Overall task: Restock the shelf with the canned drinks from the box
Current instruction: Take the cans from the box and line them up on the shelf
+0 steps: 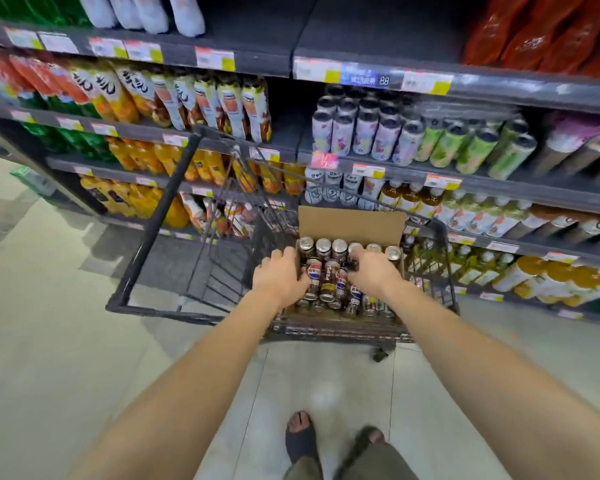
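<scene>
We see the box [350,220] of canned drinks [329,282] against the cart's [160,202] right wall, with open basket to the box's left and the shelf [406,174] beyond it. Our left hand [279,277] curls its fingers over the box's left wall. Our right hand [373,268] curls its fingers round a far-row can [355,249].

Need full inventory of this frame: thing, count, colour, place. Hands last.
cart: one, black, before shelves
cardboard box: one, brown, in cart
boxed cans: many, dark, silver tops, in box
shelf cans: many, white-pink and green, above box
orange bottles: many, left shelves
price tags: many, white-yellow, shelf edges
feet: two, dark sandals, floor
left hand: box's left edge, on cans, grip unclear
right hand: fingers curled round a back-row can
</scene>
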{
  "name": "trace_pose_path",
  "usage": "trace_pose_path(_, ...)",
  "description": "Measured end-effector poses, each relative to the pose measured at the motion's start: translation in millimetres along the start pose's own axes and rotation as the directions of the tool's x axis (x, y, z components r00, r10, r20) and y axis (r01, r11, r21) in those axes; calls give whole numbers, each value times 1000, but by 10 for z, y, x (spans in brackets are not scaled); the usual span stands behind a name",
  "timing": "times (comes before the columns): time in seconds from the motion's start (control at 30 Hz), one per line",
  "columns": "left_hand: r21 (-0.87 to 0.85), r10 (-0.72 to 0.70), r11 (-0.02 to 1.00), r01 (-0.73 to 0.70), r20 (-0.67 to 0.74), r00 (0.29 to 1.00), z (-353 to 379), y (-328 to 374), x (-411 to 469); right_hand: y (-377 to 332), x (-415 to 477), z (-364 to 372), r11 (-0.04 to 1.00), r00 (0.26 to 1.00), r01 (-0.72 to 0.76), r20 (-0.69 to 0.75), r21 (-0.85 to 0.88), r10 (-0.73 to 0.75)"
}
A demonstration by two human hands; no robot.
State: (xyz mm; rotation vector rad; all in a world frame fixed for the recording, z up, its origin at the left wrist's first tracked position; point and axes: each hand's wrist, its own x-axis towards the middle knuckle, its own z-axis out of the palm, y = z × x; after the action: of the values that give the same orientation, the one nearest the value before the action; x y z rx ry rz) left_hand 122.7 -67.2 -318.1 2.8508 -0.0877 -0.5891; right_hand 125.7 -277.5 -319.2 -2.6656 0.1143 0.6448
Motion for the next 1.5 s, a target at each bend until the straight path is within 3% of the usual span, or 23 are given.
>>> trace_pose_path(0.4, -160, -135, 975, 157, 139, 981, 446, -4, 1210, 364, 1282, 499, 939, 979, -203, 81, 279, 188)
trace_pose_path(0.57, -255, -177, 935, 245, 261, 949, 845, 40, 1729, 505, 1886, 802, 886, 932, -339, 243, 317, 270)
trace_pose_path(0.87, -208, -289, 897, 389, 389, 875, 1918, 9, 2546, 884, 2753, 1613, 762, 833, -542, 346, 354, 432)
trace_pose_path(1.07, -194, -329, 891, 411, 348, 878, 2400, -55, 2924, 883, 3102, 2122, 672, 784, -620, 329, 404, 526)
trace_pose_path(1.2, -206, -355, 872, 444, 357, 864, 2586, -100, 3011, 850, 3260, 2438, 684, 781, -624, 276, 378, 560)
trace_pose_path(1.37, -265, -314, 882, 390, 288, 905, 2697, -175, 2989, 855, 3263, 2409, 672, 766, -643, 283, 367, 577)
trace_pose_path(1.43, -321, -284, 874, 366, 273, 919, 2687, -209, 2942, 889, 3171, 2361, 626, 763, -646, 333, 437, 554)
trace_pose_path(1.5, -391, -252, 856, 340, 260, 932, 2630, -238, 2844, 939, 3017, 2314, 494, 763, -636, 384, 593, 520)
